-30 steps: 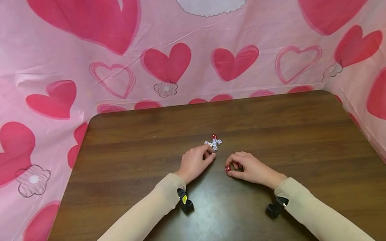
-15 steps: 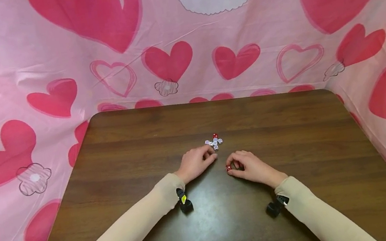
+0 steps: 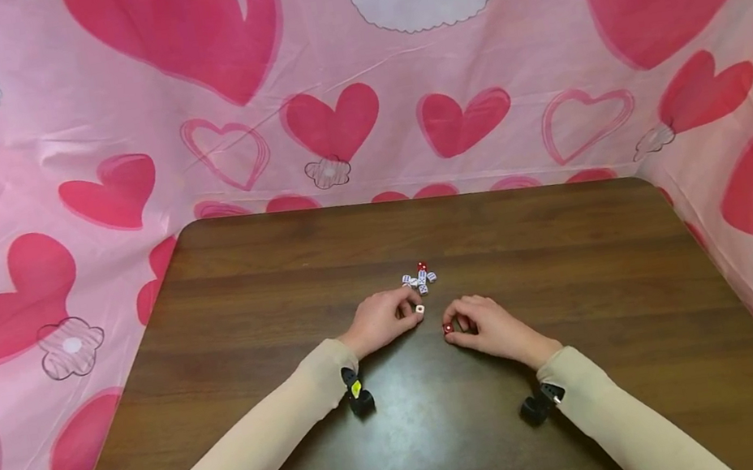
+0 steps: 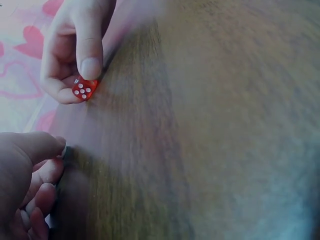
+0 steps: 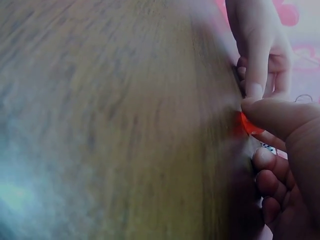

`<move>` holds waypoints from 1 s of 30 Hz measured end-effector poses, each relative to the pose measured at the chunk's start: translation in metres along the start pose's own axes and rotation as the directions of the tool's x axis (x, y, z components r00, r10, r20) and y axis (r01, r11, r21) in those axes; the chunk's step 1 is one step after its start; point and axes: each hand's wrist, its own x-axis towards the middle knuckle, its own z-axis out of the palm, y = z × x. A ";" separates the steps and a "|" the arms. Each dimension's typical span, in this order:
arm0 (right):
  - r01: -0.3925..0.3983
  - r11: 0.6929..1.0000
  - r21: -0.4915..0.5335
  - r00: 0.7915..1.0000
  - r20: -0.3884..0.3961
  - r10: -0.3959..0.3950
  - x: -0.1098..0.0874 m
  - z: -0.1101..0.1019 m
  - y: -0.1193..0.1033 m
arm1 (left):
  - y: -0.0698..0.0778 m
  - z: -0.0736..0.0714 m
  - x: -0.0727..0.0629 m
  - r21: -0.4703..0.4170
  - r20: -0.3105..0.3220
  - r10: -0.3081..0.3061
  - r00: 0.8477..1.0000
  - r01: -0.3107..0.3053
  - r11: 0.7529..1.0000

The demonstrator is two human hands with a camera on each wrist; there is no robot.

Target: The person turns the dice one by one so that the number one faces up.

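Note:
In the head view my left hand (image 3: 377, 322) pinches a white die (image 3: 420, 308) between thumb and finger, just in front of a small cluster of dice. To the right, my right hand (image 3: 493, 329) holds a red die (image 3: 448, 329) at its fingertips. That red die shows a five face toward the left wrist camera, pinched by thumb and finger. The cluster consists of several white dice (image 3: 422, 277) with a red die (image 3: 422, 265) at its far end. In the left wrist view the white die is mostly hidden by my left fingers.
The brown wooden table (image 3: 533, 243) spreads around both hands. A pink cloth (image 3: 332, 45) with hearts hangs behind it and at both sides. Black wrist cameras, including the right one (image 3: 533, 410), sit on the sleeves close above the tabletop.
My left hand has drawn slightly back from the cluster, and a white die now shows at its fingertips. My right hand stays in place with the red die.

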 end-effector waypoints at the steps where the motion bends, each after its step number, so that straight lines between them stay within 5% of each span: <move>1: 0.006 1.000 0.004 1.000 -0.002 -0.006 0.000 0.000 0.000 | 0.000 0.000 -0.001 -0.003 -0.002 0.002 1.000 -0.002 1.000; 13: 0.022 0.999 0.043 1.000 0.014 -0.022 -0.002 -0.003 0.004 | 0.002 -0.002 -0.008 0.017 0.025 0.056 0.998 -0.056 0.998; 20: 0.013 1.000 -0.024 1.000 -0.007 -0.013 0.000 -0.001 0.000 | 0.008 0.002 -0.018 0.081 0.047 0.130 0.990 -0.134 0.988; 30: -0.012 0.993 -0.118 0.999 -0.046 0.007 0.002 0.008 -0.006 | 0.012 0.012 -0.028 0.092 0.005 0.126 0.992 -0.126 0.988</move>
